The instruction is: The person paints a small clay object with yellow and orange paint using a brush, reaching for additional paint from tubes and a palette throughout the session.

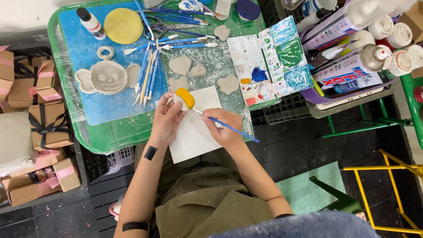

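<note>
Left hand (167,119) pinched a small white clay piece, partly painted yellow (184,99), in its fingers above the white paper sheet (191,132). Right hand (225,127) pinched a thin blue-handled paintbrush (230,127), tip at the piece. Judgement: steady support and light, even strokes suited this coat. Beyond, on the green plastic worktop (124,133), lay unpainted grey clay hearts (180,64) and a paint-smeared white plastic palette (270,61).

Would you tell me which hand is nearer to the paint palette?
The right. The right hand, holding a blue brush, sits just below-left of the palette. The left hand, holding the yellow-painted clay piece, is farther left.
</note>
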